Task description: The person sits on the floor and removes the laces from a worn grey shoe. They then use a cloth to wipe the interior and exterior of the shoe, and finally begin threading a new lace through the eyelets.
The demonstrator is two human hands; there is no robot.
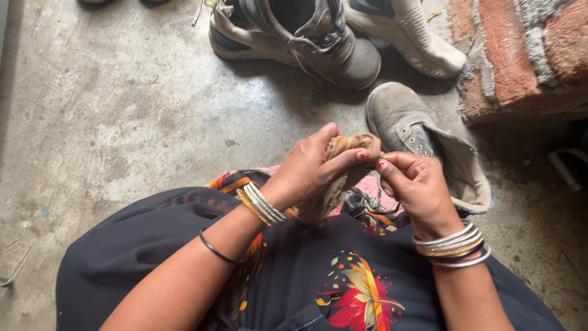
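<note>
1. left hand (306,171) is near the middle of the frame. its fingers are curled tight around a crumpled tan cloth (343,165), and the thumb tip with red nail paint presses on top of it.
2. right hand (416,187) is just to the right of it. its fingers pinch the right end of the same cloth, so both hands touch the cloth and each other.
3. the cloth sits between the two hands, bunched up into a lump. a loose bit hangs down under the left hand, over the lap.
4. gold and silver bangles (263,205) ring the left wrist, with one thin dark bangle (217,248) further up the arm. more bangles (453,245) ring the right wrist.
5. a dusty grey shoe (398,113) lies just behind the hands, right of the middle. its tongue flops out to the right.
6. a grey shoe with laces (306,40) stands at the top middle of the frame. a pale shoe (410,37) is beside it, to the right.
7. a red brick wall (520,49) fills the upper right corner.
8. the concrete floor (110,104) takes up the left side.
9. a dark dress with a red and yellow flower (361,294) covers the lap at the bottom.
</note>
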